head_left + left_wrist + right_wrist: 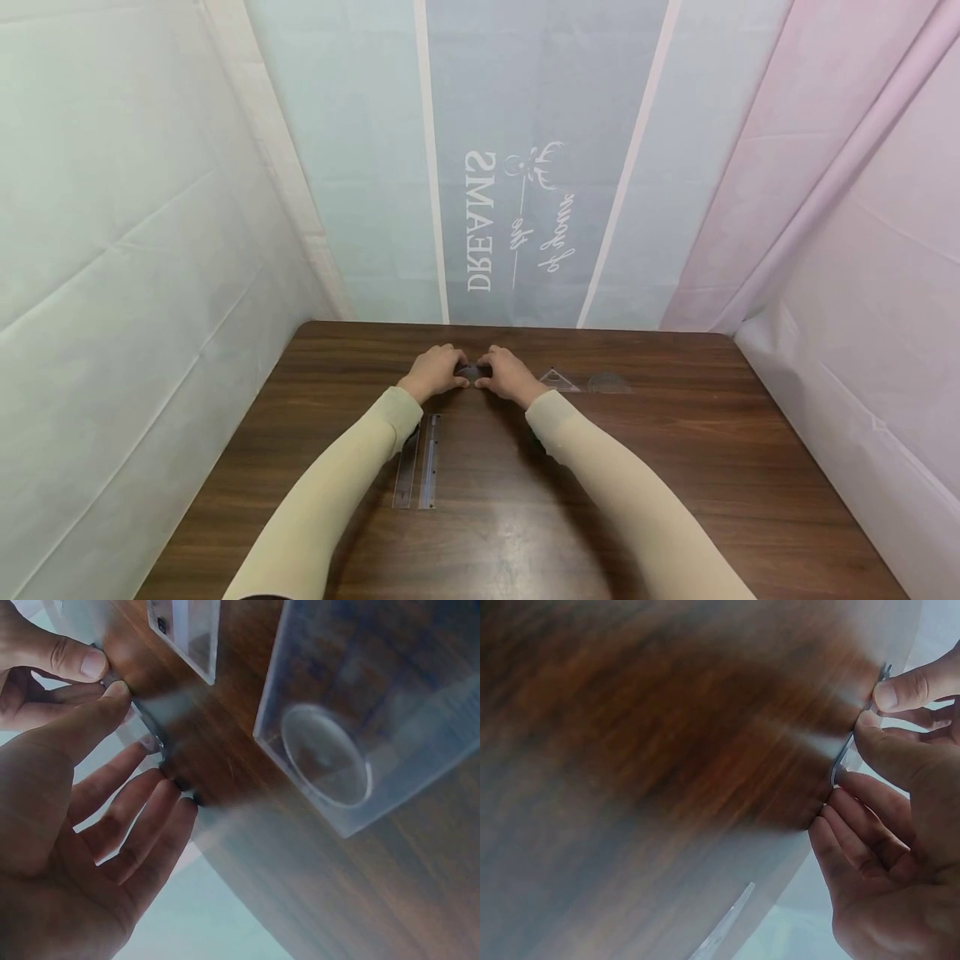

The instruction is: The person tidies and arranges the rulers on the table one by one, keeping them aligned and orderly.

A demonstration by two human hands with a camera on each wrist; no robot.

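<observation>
Near the far edge of the table, my left hand (436, 372) and right hand (512, 377) face each other. Between them is a small, thin, flat grey piece (471, 372), pinched at its left and right ends by thumbs and fingers. Both wrist views show it edge-on as a narrow strip (152, 726) (842, 757), with the two thumbs close together on its near side. Fingers cover much of it, so its exact kind cannot be told. The lower fingers of each hand are spread behind it, close to the tabletop.
Two clear rulers (406, 479) (428, 467) lie side by side below my left forearm. Right of my right hand lie a clear set square (558, 382) and a clear protractor (609, 383). A printed curtain (375, 167) hangs behind the wooden table (675, 458).
</observation>
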